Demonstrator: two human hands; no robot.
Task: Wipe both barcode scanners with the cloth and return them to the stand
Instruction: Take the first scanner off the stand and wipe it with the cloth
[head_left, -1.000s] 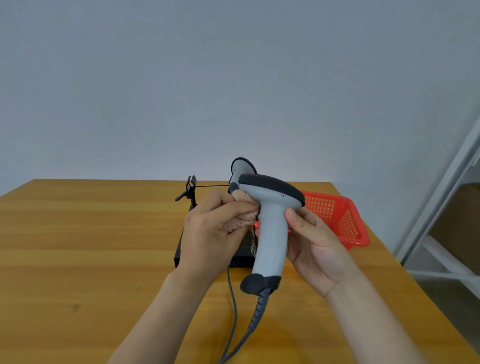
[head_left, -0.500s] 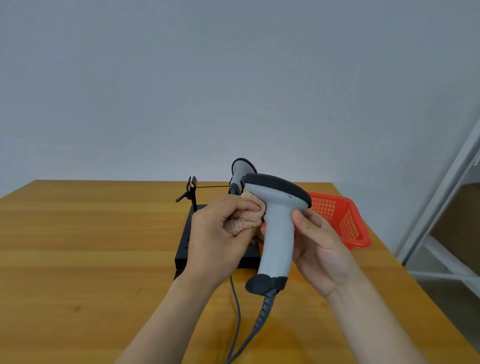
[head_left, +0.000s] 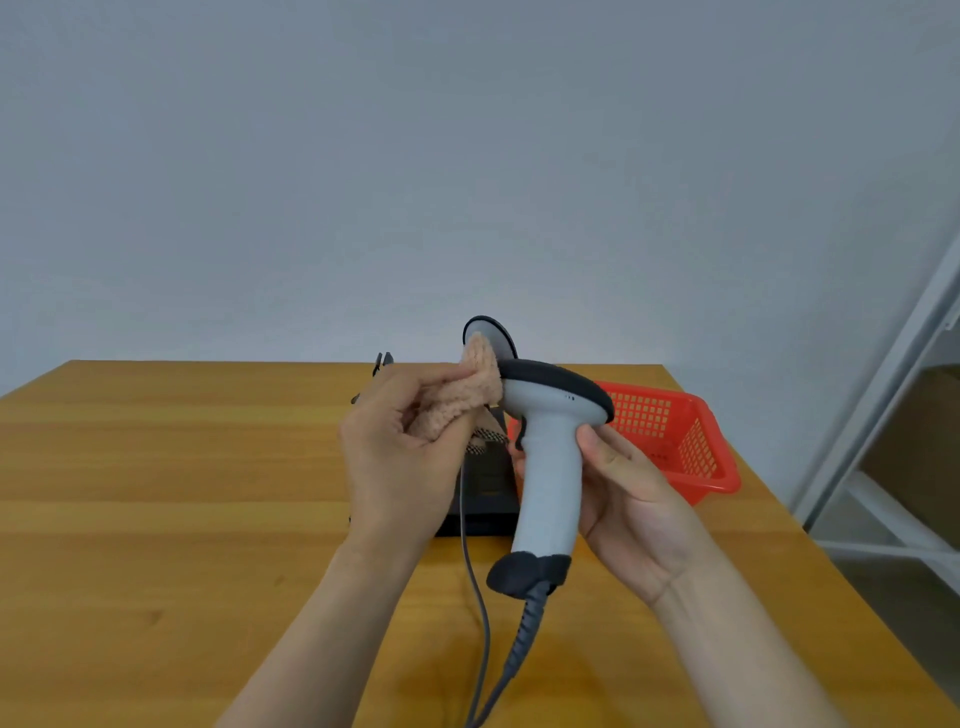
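A grey barcode scanner (head_left: 548, 467) with a black head and cable stands upright in the air above the table, gripped round its handle by my right hand (head_left: 631, 512). My left hand (head_left: 400, 457) pinches a bunched pink cloth (head_left: 465, 392) and presses it against the front of the scanner's head. Behind them, the top of a second grey scanner (head_left: 488, 335) shows, seated on the black stand (head_left: 485, 506). Most of the stand is hidden by my hands.
A red plastic basket (head_left: 675, 441) sits on the wooden table (head_left: 156, 493) to the right of the stand. A small black clip arm (head_left: 383, 362) rises at the stand's back left. White shelving (head_left: 893, 415) stands off the table's right edge.
My left hand has moved the cloth up from under the scanner's head to its front end. The scanner has shifted slightly right and turned.
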